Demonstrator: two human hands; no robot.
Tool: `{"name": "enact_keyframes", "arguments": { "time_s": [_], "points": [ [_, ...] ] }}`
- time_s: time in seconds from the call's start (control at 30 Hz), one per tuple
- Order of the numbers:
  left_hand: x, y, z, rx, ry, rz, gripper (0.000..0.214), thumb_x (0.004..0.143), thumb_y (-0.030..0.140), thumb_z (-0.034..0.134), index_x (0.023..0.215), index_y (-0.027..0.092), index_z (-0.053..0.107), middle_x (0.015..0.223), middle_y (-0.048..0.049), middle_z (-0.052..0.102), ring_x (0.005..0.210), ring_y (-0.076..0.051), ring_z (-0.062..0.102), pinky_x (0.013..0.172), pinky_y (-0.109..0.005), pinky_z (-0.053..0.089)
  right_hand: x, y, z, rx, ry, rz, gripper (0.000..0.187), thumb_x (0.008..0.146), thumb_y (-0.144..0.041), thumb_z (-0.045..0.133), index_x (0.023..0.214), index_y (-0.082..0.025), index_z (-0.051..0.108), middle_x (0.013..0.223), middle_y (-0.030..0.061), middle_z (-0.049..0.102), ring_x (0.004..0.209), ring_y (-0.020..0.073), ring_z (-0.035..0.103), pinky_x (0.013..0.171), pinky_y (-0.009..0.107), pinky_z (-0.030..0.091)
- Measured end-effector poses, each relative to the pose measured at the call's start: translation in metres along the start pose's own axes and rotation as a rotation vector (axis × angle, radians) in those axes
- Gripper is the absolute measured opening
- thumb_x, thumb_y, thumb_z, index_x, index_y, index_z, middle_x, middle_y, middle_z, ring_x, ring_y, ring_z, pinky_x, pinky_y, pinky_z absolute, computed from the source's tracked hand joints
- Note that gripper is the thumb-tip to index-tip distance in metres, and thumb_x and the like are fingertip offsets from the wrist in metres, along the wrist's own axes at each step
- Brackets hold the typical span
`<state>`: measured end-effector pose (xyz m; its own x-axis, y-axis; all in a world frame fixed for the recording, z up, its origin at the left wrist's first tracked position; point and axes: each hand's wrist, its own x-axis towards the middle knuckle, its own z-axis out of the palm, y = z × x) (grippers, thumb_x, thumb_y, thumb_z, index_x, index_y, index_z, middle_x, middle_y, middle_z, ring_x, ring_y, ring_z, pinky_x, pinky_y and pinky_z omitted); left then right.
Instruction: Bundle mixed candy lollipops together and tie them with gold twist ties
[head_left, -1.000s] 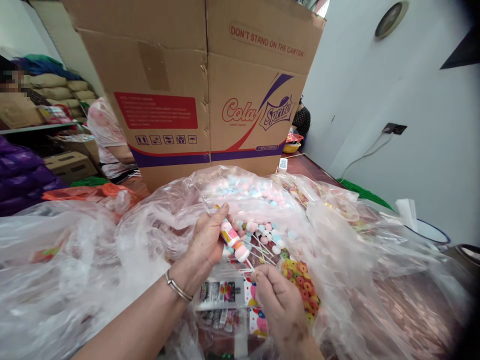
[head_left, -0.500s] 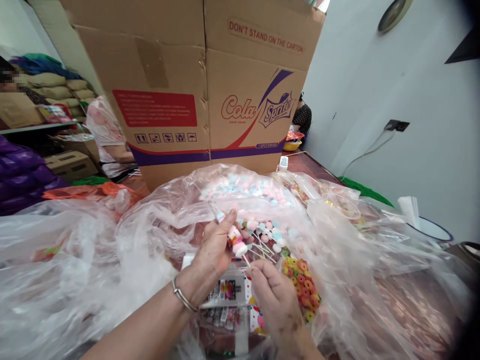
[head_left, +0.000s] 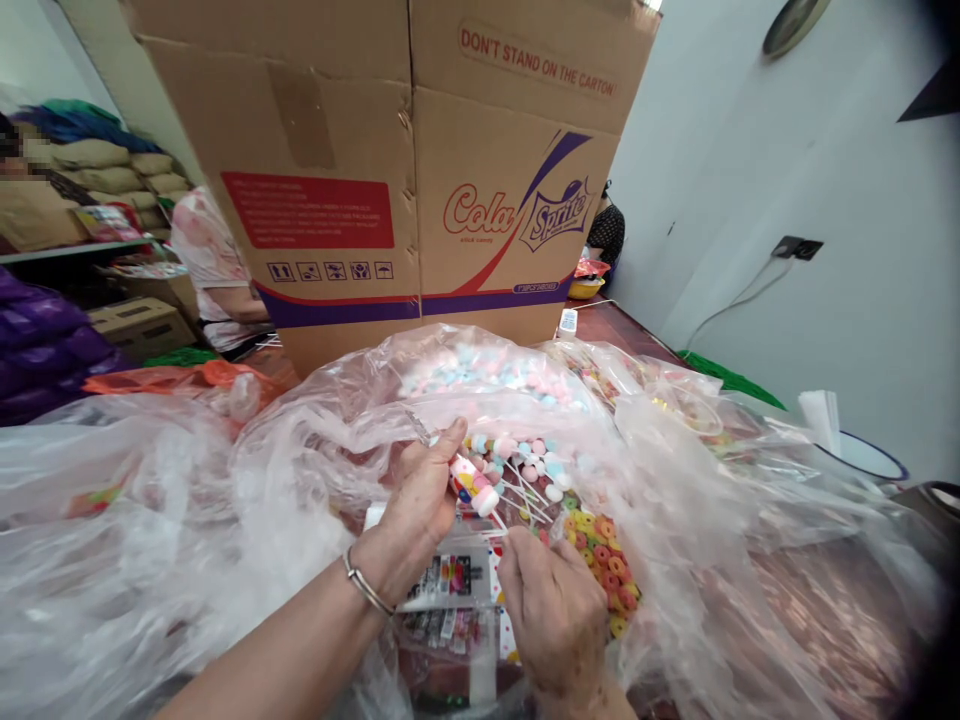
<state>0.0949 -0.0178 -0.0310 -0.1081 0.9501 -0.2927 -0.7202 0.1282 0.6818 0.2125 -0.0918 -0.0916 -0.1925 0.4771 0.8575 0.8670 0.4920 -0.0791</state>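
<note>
My left hand [head_left: 424, 490], with a metal bangle at the wrist, is closed round a candy skewer [head_left: 474, 485]. The skewer has a colourful patterned sleeve, a pale marshmallow at its lower end and a white stick. Clear wrap seems to stick out past my thumb at its upper end. Below it, my right hand [head_left: 551, 600] is closed, its fingertips pinching the stick's lower end. Just beyond the hands lie pink, blue and white marshmallows [head_left: 536, 465] and several white sticks [head_left: 525, 495]. Ring-shaped gummies [head_left: 604, 570] in orange, yellow and green sit right of my right hand.
A tall cardboard carton [head_left: 337, 130] stands behind a clear bag of marshmallows [head_left: 487, 375]. Crumpled plastic bags [head_left: 135, 530] spread on both sides. Printed packets [head_left: 450, 590] lie under my hands. Other people, one in a light patterned top [head_left: 210, 260], sit farther back.
The candy skewer has turned slightly in my left hand, showing more of its patterned sleeve. My right hand has shifted slightly, still at the stick's end.
</note>
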Motion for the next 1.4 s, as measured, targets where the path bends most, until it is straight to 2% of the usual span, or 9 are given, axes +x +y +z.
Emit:
{"name": "enact_keyframes", "arguments": {
  "time_s": [0.2, 0.4, 0.53, 0.6, 0.77, 0.87, 0.93, 1.13, 1.4],
  "points": [
    [-0.006, -0.011, 0.002, 0.001, -0.021, 0.013, 0.036, 0.063, 0.025, 0.089, 0.063, 0.016, 0.054, 0.046, 0.0058, 0.058, 0.036, -0.009, 0.053, 0.052, -0.032, 0.062, 0.001, -0.003, 0.008, 0.142, -0.060, 0.134, 0.025, 0.097, -0.013, 0.042, 0.079, -0.019, 0.058, 0.052, -0.0031, 0.053, 0.047, 0.0122, 0.051, 0.057, 0.027, 0.035],
    [0.002, 0.007, 0.001, -0.032, 0.023, -0.017, 0.025, 0.082, 0.015, 0.072, 0.062, 0.013, 0.058, 0.052, -0.0002, 0.062, 0.045, -0.013, 0.062, 0.056, -0.032, 0.063, 0.004, -0.002, -0.003, 0.965, -0.453, 0.905, 0.032, 0.095, -0.043, 0.044, 0.077, -0.019, 0.056, 0.048, -0.0078, 0.037, 0.042, 0.0083, 0.031, 0.041, 0.021, 0.022],
    [0.004, 0.013, 0.002, -0.063, 0.033, -0.021, 0.029, 0.088, 0.014, 0.064, 0.059, 0.013, 0.056, 0.049, 0.0007, 0.059, 0.044, -0.012, 0.061, 0.057, -0.031, 0.064, 0.004, -0.004, -0.005, 1.227, -0.517, 1.130, 0.033, 0.093, -0.047, 0.043, 0.080, -0.019, 0.054, 0.043, -0.0105, 0.032, 0.037, 0.0071, 0.022, 0.037, 0.020, 0.017],
    [0.001, 0.011, 0.002, -0.073, 0.031, -0.021, 0.033, 0.087, 0.015, 0.065, 0.056, 0.013, 0.054, 0.046, 0.0021, 0.056, 0.042, -0.011, 0.059, 0.058, -0.030, 0.064, 0.002, -0.004, -0.003, 1.081, -0.443, 1.023, 0.032, 0.095, -0.044, 0.042, 0.079, -0.019, 0.055, 0.045, -0.0090, 0.035, 0.038, 0.0077, 0.027, 0.039, 0.020, 0.021],
    [-0.002, 0.001, 0.002, -0.064, 0.022, -0.016, 0.029, 0.079, 0.017, 0.076, 0.059, 0.013, 0.056, 0.044, 0.0024, 0.057, 0.041, -0.011, 0.058, 0.055, -0.029, 0.063, -0.002, -0.002, 0.004, 0.322, -0.103, 0.265, 0.024, 0.095, -0.018, 0.047, 0.075, -0.018, 0.059, 0.052, -0.0031, 0.051, 0.047, 0.0107, 0.048, 0.055, 0.024, 0.035],
    [0.000, -0.004, -0.001, -0.051, 0.022, -0.007, 0.027, 0.071, 0.017, 0.083, 0.065, 0.014, 0.058, 0.047, 0.0034, 0.060, 0.041, -0.011, 0.059, 0.054, -0.029, 0.063, -0.001, -0.003, 0.005, 0.185, -0.015, 0.155, 0.023, 0.094, -0.013, 0.048, 0.074, -0.018, 0.059, 0.049, -0.0039, 0.050, 0.045, 0.0104, 0.046, 0.057, 0.025, 0.036],
    [0.002, -0.007, -0.004, -0.045, 0.022, -0.002, 0.030, 0.067, 0.019, 0.086, 0.064, 0.014, 0.057, 0.046, 0.0048, 0.058, 0.040, -0.010, 0.058, 0.054, -0.029, 0.062, 0.000, -0.005, 0.003, 0.351, -0.098, 0.317, 0.025, 0.095, -0.020, 0.046, 0.075, -0.018, 0.059, 0.052, -0.0033, 0.050, 0.047, 0.0106, 0.047, 0.055, 0.024, 0.035],
    [0.000, -0.014, -0.004, -0.036, 0.003, 0.037, 0.037, 0.059, 0.026, 0.091, 0.066, 0.015, 0.056, 0.046, 0.0050, 0.059, 0.039, -0.010, 0.057, 0.052, -0.027, 0.060, 0.003, -0.011, 0.002, 1.284, -0.388, 1.240, 0.033, 0.088, -0.050, 0.054, 0.075, -0.020, 0.053, 0.045, -0.0105, 0.031, 0.039, 0.0062, 0.023, 0.039, 0.019, 0.015],
    [-0.001, 0.001, -0.001, -0.105, -0.139, -0.045, 0.024, 0.082, 0.033, 0.071, 0.075, 0.012, 0.062, 0.061, -0.0045, 0.069, 0.053, -0.018, 0.067, 0.060, -0.035, 0.062, 0.014, -0.005, -0.007, 1.552, -0.401, 1.359, 0.036, 0.075, -0.049, 0.070, 0.070, -0.017, 0.055, 0.040, -0.0119, 0.033, 0.033, 0.0023, 0.018, 0.034, 0.017, 0.012]
  ]
}}
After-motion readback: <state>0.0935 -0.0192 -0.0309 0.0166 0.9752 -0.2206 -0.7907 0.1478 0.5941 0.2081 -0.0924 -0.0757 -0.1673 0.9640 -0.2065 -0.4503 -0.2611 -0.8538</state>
